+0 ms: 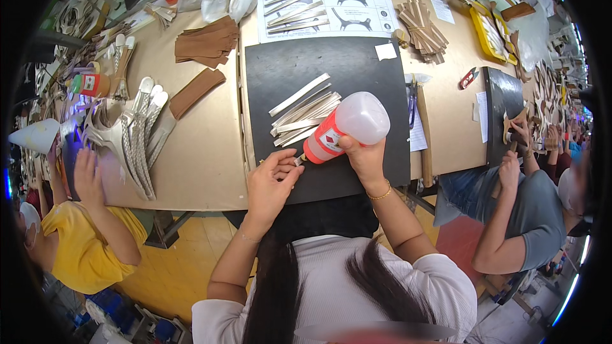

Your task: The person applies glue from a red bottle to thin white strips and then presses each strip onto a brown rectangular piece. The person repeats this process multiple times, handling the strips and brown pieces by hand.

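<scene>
My right hand (pixel 368 160) grips a translucent squeeze bottle (pixel 347 126) with a red label, tilted so its nozzle points down-left. Right at the nozzle tip, my left hand (pixel 269 181) pinches something small; I cannot tell what it is. Both hands hover over a black mat (pixel 293 76) on the workbench. A fanned pile of pale strips (pixel 304 111) lies on the mat just beyond the bottle.
Brown leather pieces (pixel 205 43) and silver braided straps (pixel 137 134) lie to the left. A white pattern sheet (pixel 331 0) with more strips sits behind the mat. One person in yellow (pixel 83 242) works at left, another person (pixel 516 216) at right.
</scene>
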The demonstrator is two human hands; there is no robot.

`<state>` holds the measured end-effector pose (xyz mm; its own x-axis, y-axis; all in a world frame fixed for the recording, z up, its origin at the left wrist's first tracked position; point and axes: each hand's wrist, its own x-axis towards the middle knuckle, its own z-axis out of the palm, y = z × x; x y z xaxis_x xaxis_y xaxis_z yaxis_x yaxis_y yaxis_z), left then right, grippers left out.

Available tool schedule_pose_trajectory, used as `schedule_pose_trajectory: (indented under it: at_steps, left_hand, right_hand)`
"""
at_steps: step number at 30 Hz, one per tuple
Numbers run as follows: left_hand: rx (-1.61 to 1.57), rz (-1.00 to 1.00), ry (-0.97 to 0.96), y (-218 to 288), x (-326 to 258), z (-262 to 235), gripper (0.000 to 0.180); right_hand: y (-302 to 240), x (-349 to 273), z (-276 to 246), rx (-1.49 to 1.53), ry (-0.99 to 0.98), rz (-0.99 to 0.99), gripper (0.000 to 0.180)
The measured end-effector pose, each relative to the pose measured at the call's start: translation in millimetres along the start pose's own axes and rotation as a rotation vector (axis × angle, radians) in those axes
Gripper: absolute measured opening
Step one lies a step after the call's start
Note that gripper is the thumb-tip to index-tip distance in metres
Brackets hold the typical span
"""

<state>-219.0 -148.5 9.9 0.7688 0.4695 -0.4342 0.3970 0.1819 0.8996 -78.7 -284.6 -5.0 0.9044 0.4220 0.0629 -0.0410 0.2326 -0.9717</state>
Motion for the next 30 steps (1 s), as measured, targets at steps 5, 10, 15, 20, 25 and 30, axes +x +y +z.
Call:
schedule_pose_trajectory:
  at_steps: [5,10,15,20,25,30]
  left_hand:
    - [0.027,-0.019,0.022,-5.0,1.8,0.8,0.028]
    - [-0.079,-0.064,0.021,-6.9,2.6,-0.2,0.024]
    - [-0.147,-0.127,0.019,-0.6,5.5,-1.5,0.022]
    - [-0.223,-0.139,-0.058,19.6,13.5,-7.0,0.021]
    - [-0.045,0.104,0.029,53.2,60.3,-23.0,0.019]
    - [0.097,0.503,0.195,95.0,179.8,-40.2,0.022]
  right_hand:
    - [5.9,-0.4,5.1,0.070,0.001,-0.006,0.053]
    - [1.7,28.5,-25.6,0.209,0.287,-0.107,0.055]
    - [-14.9,37.8,-74.5,0.061,0.313,-0.220,0.074]
    - [-6.9,30.5,-83.6,0.082,0.432,-0.186,0.079]
    - [-12.9,40.0,-88.9,0.399,0.533,0.040,0.066]
    - [-8.2,37.9,-91.4,0.359,0.537,0.057,0.065]
